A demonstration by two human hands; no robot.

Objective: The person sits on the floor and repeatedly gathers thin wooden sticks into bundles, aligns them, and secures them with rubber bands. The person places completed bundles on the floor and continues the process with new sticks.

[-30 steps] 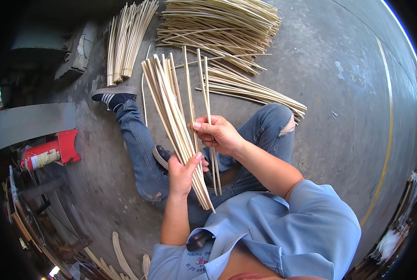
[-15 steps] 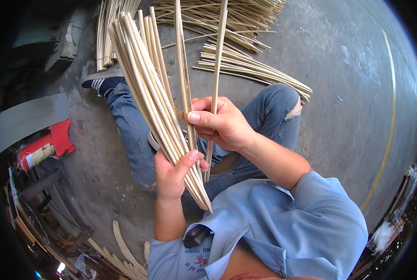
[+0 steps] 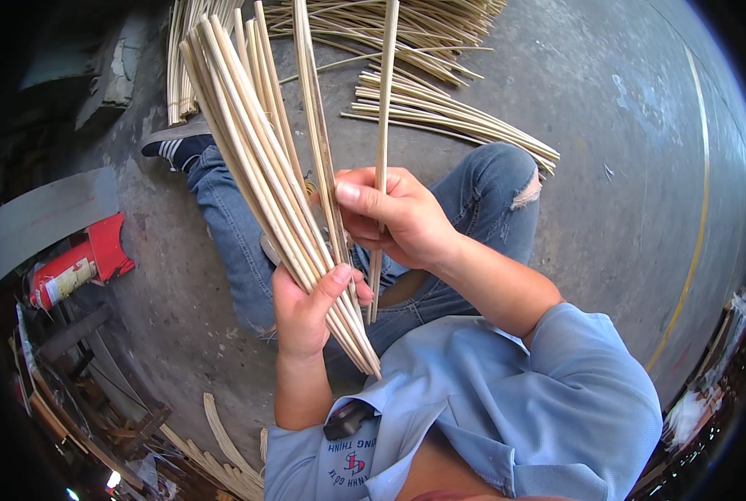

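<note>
We have our left hand (image 3: 306,313) closed round the lower end of the bundle of bamboo strips (image 3: 264,167), which fans up and away from it, while our right hand (image 3: 398,217), just beside, pinches a single strip (image 3: 384,100) held nearly parallel.

The left hand (image 3: 310,309) grips a thick bundle of pale strips (image 3: 256,142) near its lower end, thumb across the front, the bundle fanning up and to the left. The right hand (image 3: 394,217) pinches a single strip (image 3: 383,108), held nearly upright just right of the bundle. Further off on the concrete floor (image 3: 623,167) lie loose piles of strips (image 3: 448,113). A red canister (image 3: 76,267) lies at the left.
</note>
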